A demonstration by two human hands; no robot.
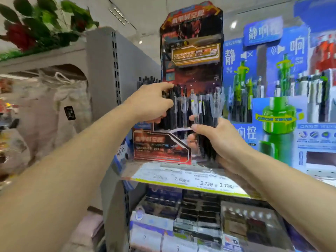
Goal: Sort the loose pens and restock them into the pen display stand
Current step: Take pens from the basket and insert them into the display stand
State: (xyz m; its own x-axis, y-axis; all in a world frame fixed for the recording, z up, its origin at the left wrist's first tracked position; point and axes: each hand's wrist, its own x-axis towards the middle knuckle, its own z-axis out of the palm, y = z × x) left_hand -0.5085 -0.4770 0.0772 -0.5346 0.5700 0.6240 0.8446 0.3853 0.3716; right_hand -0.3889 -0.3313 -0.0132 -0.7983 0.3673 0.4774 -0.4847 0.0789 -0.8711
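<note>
A shop aisle: a grey shelf (181, 171) with price tags (203, 182) along its front edge carries a red-and-black stand (190, 51) near its left end, and a blue stand (272, 79) just beside that on the right. Boxed stock (190, 219) sits on the shelf below. Fake flowers (36, 24) lie on top of a unit at upper left.

The left hand (152, 102) reaches to the red stand's upper row, fingers curled around dark pens (174, 106) standing upright there. The right hand (218, 140) is clenched around a bundle (205, 113) of black and clear pens, held upright in front of the stand's right side, above the shelf's front edge. The bundle's tops stand level with the pens in the upper row. The picture is blurred, so whether the left fingers pinch 1 pen or several cannot be told.
</note>
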